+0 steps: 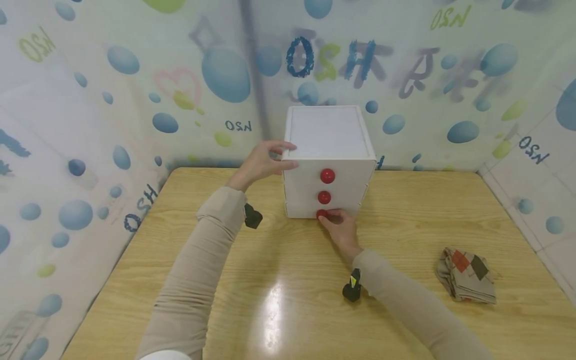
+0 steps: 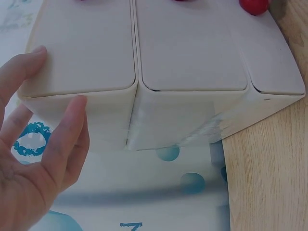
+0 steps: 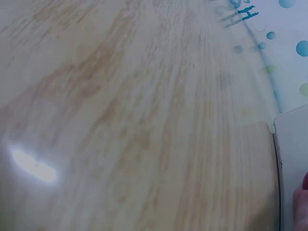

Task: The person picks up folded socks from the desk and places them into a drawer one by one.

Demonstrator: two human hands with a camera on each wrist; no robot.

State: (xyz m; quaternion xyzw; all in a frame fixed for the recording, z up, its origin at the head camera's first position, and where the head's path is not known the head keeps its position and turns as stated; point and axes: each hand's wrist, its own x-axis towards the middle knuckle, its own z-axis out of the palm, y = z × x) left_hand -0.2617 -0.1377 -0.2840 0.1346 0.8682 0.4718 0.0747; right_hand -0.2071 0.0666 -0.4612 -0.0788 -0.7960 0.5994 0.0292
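A white three-drawer cabinet stands toward the back of the table, a round red knob on each drawer front. My left hand holds its upper left front corner. In the left wrist view, the thumb of the left hand lies against the top drawer's front and other fingers touch the cabinet's side. My right hand pinches the bottom red knob between thumb and fingers. All three drawers look closed. Only a bit of the right hand shows at the right wrist view's edge, beside the drawer front.
A folded beige cloth with a red and dark diamond pattern lies on the wooden table, right of my right forearm. A curtain printed with blue bubbles and letters hangs behind the table and along its sides.
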